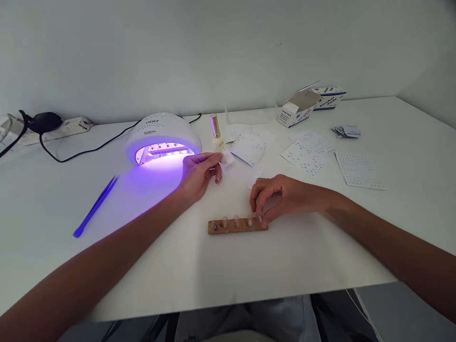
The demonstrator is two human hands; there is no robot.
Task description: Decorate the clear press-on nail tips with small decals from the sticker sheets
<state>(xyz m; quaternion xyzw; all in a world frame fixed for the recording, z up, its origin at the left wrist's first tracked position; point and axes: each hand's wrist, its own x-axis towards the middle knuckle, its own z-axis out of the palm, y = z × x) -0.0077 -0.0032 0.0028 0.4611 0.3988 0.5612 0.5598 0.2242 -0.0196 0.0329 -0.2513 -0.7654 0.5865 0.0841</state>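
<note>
A small white pad [227,158] is pinched between the thumb and fingers of my left hand [199,172], in front of the glowing nail lamp [162,135]. My right hand [281,197] is closed at the right end of a narrow wooden strip [231,229]. Several clear nail tips [237,220] stand in a row along this strip. Thumb and forefinger meet on the nail tip [263,222] at that end, which they partly hide. Behind my left hand a polish bottle [218,135] with a gold cap stands upright.
Blue tweezers [95,206] lie at the left. Sticker sheets [309,152] are spread at the middle and right, one sheet [358,169] apart. Farther back are an opened alcohol pad box [299,108], another box [329,97] and sachets [347,131]. A black cable [81,153] runs left of the lamp.
</note>
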